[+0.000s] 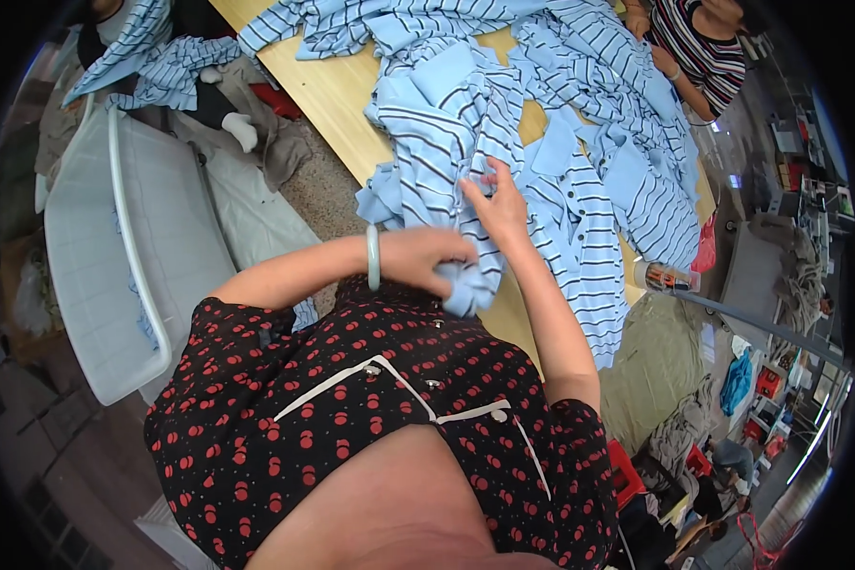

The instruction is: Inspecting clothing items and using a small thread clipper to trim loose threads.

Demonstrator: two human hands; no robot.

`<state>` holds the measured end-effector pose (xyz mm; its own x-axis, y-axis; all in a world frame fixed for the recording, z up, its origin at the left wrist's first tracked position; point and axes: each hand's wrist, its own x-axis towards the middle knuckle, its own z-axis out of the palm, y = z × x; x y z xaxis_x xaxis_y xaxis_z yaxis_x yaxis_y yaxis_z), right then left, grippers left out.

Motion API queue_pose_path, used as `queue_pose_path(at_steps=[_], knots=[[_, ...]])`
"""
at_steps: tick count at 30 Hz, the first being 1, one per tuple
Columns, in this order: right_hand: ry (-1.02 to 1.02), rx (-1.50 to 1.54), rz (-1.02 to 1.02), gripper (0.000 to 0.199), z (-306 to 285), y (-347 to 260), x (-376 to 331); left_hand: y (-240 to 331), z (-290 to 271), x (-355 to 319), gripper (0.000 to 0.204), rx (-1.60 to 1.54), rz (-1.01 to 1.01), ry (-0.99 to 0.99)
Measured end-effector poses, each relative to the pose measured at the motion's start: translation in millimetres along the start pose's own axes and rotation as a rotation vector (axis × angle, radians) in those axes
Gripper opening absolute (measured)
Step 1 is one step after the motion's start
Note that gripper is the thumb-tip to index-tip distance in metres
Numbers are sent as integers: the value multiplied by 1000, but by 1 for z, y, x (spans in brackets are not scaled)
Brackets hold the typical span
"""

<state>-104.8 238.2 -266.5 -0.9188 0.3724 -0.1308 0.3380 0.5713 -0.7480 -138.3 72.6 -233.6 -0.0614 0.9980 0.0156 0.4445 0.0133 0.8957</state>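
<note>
A light blue shirt [427, 147] with dark stripes lies across the near edge of the table, in front of my body. My left hand [413, 258], with a pale bangle on its wrist, is curled at the shirt's near end and closed on a bunched blue part of it; the hand is slightly blurred. Over the shirt's right side is my right hand [502, 207], its thumb and fingers apart beside the fabric. Another striped shirt [579, 237], with a row of dark buttons, hangs over the edge to the right.
More striped shirts are heaped across the wooden table [328, 90]. On the left stands a large whitish plastic bin [128, 256]. Two other people, one in a striped top [698, 47], are at the far side. A small clear box [670, 277] sits by the table's right edge.
</note>
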Motion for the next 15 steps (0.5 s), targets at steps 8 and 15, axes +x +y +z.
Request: queue_pose_path(at_steps=[8, 15], knots=[[-30, -3, 91, 39, 35, 42, 42, -177, -107, 14, 57, -399, -1027, 1294], [375, 312, 195, 21, -55, 66, 31, -197, -135, -1, 31, -874, -869, 1008]])
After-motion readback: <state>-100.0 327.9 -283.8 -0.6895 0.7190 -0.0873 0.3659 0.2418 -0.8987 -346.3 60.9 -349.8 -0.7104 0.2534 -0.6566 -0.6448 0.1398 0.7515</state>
